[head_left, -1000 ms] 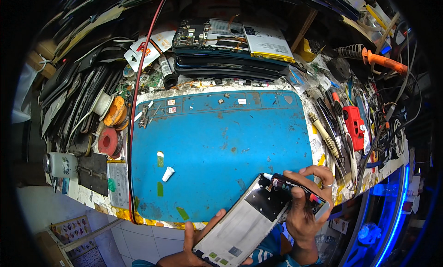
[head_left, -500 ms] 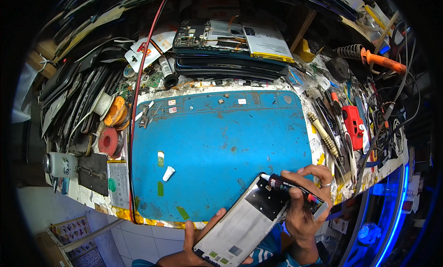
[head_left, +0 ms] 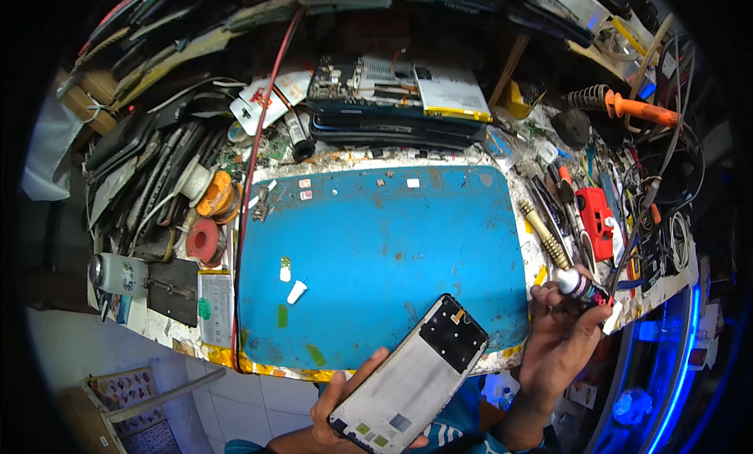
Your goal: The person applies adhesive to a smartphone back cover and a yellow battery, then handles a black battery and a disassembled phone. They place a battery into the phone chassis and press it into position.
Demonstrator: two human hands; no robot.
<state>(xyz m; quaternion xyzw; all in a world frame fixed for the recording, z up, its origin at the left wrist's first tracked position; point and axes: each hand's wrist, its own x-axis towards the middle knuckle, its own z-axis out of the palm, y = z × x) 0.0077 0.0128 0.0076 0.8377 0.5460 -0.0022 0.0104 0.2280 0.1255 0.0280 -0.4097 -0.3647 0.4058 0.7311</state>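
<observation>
My left hand point(head_left: 328, 407) grips the lower edge of a phone's display frame point(head_left: 404, 379). The frame is tilted, its silver-grey inner face with a black upper section turned up. A small orange-brown piece shows on the black part. Off to the right, over the mat's edge, my right hand point(head_left: 558, 352) has its fingers closed round a black glue tube point(head_left: 584, 288) with a white nozzle end, apart from the frame. A white cone-shaped cap point(head_left: 296, 292) lies on the blue work mat point(head_left: 376, 242), near small green-and-white strips point(head_left: 285, 269).
Opened phones point(head_left: 392, 117) are stacked at the back. Solder spools point(head_left: 205, 241), a jar point(head_left: 118, 274) and a flat battery point(head_left: 216, 306) sit at left. A red-and-black cable point(head_left: 249, 195) crosses the mat's left side. Tools and a red case point(head_left: 594, 223) crowd the right; a soldering iron point(head_left: 643, 113) stands behind.
My right hand has carried the glue tube away from the frame's top corner, to the right, and turned it. My left hand still holds the frame. The whole view has shifted slightly.
</observation>
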